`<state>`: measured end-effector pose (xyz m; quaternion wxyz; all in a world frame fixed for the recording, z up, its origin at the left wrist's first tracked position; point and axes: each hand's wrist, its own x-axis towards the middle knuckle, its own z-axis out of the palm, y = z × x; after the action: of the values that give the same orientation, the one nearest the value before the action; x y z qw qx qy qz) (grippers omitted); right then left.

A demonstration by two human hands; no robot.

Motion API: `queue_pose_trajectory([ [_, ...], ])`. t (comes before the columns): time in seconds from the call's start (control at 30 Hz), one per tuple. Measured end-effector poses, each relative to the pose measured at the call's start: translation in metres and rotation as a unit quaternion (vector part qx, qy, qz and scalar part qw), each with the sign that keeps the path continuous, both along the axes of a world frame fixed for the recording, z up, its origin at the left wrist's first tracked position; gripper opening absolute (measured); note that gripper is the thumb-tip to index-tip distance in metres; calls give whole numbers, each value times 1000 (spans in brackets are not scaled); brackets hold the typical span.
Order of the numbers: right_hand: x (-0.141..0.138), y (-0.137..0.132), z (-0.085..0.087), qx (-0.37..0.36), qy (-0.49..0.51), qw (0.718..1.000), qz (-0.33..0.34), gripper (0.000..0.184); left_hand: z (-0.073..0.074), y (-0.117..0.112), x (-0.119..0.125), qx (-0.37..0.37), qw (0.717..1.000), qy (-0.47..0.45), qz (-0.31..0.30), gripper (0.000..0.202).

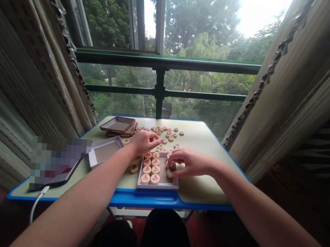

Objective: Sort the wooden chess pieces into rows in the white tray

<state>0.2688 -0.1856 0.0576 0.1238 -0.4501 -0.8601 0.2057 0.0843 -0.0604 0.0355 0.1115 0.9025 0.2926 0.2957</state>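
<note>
A shallow white box tray (163, 184) lies near the table's front edge, holding round wooden chess discs with red characters (151, 170) in rows. My right hand (189, 163) rests over the tray's right side, fingers pinched on a disc (170, 172) there. My left hand (144, 141) reaches beyond the tray, fingers curled with the index stretched toward loose discs (163, 141); nothing shows in it.
Many loose discs (167, 132) are scattered over the pale green table with its blue edge (137, 201). A white box lid (105, 151) lies at left, brown trays (119, 125) behind it. A dark tablet with white cable (39, 197) sits front left. Window railing beyond.
</note>
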Motion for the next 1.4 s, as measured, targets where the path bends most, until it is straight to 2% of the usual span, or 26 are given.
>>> queue_pose_trajectory([
  [0.3, -2, -3, 3, -1, 3, 1000, -1, 20, 0, 2, -1, 7, 1000, 8, -1, 42],
  [0.57, -2, 0, -3, 2, 16, 1000, 1, 16, 0, 0, 0, 3, 1000, 16, -1, 44],
  [0.77, 1, 0, 4, 8, 35, 999, -23, 19, -1, 2, -1, -3, 1000, 19, 2, 45],
  [0.83, 4, 2, 4, 12, 57, 997, -54, 16, -2, 2, 0, -3, 1000, 25, 1, 45],
  [0.9, 8, 7, 2, 23, 98, 988, -118, 16, -2, 1, 0, -3, 1000, 29, -1, 45],
  [1.0, 15, 18, -4, 63, 163, 955, -241, 20, -2, 1, 0, -13, 999, 28, -10, 47],
  [1.1, 23, 28, -12, 112, 134, 925, -338, 22, -4, 5, 1, -3, 1000, 4, -22, 50],
  [1.17, 27, 32, -16, 131, 79, 919, -363, 22, -8, 10, 2, 21, 1000, 1, -18, 53],
  [1.23, 28, 33, -18, 126, 32, 924, -359, 21, -12, 16, 3, 34, 999, 26, -9, 56],
  [1.4, 23, 29, -13, 57, -12, 932, -356, 21, -18, 21, 2, -29, 996, 84, -12, 66],
])
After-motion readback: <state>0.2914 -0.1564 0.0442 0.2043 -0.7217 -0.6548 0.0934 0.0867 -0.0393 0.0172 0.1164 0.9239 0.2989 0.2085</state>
